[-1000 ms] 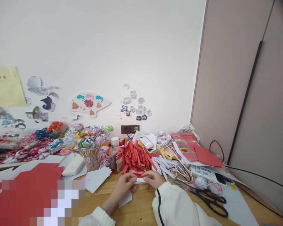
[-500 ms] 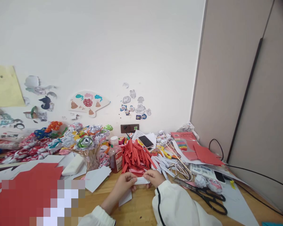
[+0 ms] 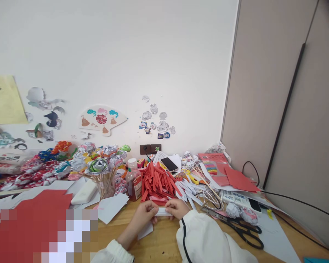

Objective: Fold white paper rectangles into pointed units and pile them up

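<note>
A small folded strip of white paper is pinched between my two hands above the wooden table. My left hand is closed on its left end, thumb on top. The right end is gripped by my right hand, with the fingers partly hidden beneath. Just beyond my hands lies a heap of folded red paper strips. White paper strips lie to its right. Under my left hand, a piece of white paper rests on the table.
Black-handled scissors lie right of my sleeve, near crumpled paper flowers. A bottle and a container of paper flowers on sticks stand left. A phone lies behind the red heap. Red paper sheets cover the left side.
My right hand has shifted slightly left along the white paper strip, its thumb and fingers now nearer my left hand. My left hand stays almost still.
</note>
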{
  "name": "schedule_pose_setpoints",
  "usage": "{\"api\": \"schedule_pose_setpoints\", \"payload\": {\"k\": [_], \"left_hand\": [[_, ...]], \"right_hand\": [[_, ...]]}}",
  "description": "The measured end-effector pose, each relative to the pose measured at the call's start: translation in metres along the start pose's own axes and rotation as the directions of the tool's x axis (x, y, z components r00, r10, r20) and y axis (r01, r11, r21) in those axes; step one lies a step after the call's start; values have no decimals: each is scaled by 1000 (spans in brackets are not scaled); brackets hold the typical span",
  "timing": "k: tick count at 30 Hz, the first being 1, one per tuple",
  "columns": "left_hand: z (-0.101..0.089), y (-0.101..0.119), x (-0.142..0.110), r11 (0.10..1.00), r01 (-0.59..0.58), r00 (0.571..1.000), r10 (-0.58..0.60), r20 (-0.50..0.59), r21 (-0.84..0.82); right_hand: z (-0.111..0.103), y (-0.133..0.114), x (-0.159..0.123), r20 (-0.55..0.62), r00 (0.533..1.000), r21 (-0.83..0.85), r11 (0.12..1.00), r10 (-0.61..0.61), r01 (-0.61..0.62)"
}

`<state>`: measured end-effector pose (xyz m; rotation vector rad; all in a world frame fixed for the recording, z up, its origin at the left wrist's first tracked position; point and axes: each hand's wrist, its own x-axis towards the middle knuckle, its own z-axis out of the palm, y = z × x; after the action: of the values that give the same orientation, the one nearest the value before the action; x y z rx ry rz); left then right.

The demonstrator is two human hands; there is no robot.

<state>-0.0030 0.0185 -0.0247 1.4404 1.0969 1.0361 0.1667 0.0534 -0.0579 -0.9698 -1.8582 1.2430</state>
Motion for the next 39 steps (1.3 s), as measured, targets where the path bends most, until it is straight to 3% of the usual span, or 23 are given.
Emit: {"api": "schedule_pose_setpoints", "payload": {"k": [14, 19, 25, 30, 35, 39], "left_hand": [[0, 0, -4, 994, -10, 996, 1, 86, 107], [-1, 0, -7, 999, 7, 979, -14, 202, 36], [2, 1, -6, 1000, 19, 996, -19, 87, 7], [3, 2, -5, 999, 35, 998, -33, 57, -28], [4, -1, -2, 985, 59, 997, -52, 52, -160], [3, 0, -5, 951, 140, 990, -138, 26, -277]], "right_hand": [[-3, -4, -2, 131, 991, -4, 1000, 16, -16], [-3, -4, -2, 64, 998, -10, 1000, 26, -26], [-3, -8, -5, 50, 999, -19, 1000, 2, -1], [-1, -6, -4, 55, 998, -15, 999, 34, -34], [1, -6, -3, -7, 1000, -4, 1000, -17, 17], [0, -6, -2, -45, 997, -50, 997, -59, 57]]}}
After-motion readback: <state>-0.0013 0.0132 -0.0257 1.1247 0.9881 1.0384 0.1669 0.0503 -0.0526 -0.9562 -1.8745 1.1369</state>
